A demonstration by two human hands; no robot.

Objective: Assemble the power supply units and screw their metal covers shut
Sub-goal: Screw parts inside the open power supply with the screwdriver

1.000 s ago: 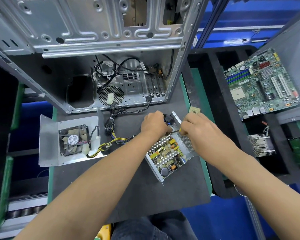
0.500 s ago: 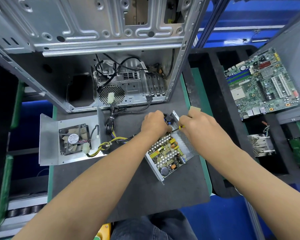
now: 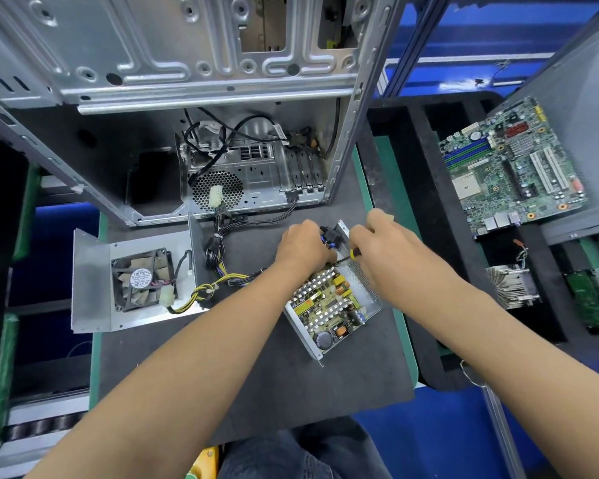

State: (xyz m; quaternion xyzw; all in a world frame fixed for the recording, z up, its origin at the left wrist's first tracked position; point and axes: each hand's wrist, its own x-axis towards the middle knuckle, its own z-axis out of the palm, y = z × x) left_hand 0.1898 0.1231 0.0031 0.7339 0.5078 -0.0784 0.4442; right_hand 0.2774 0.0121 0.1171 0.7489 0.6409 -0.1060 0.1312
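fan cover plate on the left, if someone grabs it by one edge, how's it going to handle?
The cover plate looks like thin bent sheet metal, so probably stiff but sharp-edged. The fan mounted toward one side likely makes it lopsided, dipping that way. Its yellow and black cable runs toward the open power supply, so it would probably tug rather than lift free.

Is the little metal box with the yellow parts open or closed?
Open. The box has no cover on, so its circuit board shows. The fan cover lies apart to the left.

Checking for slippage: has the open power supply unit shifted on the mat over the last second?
No. The power supply unit keeps the same position and tilt relative to the fan cover plate.
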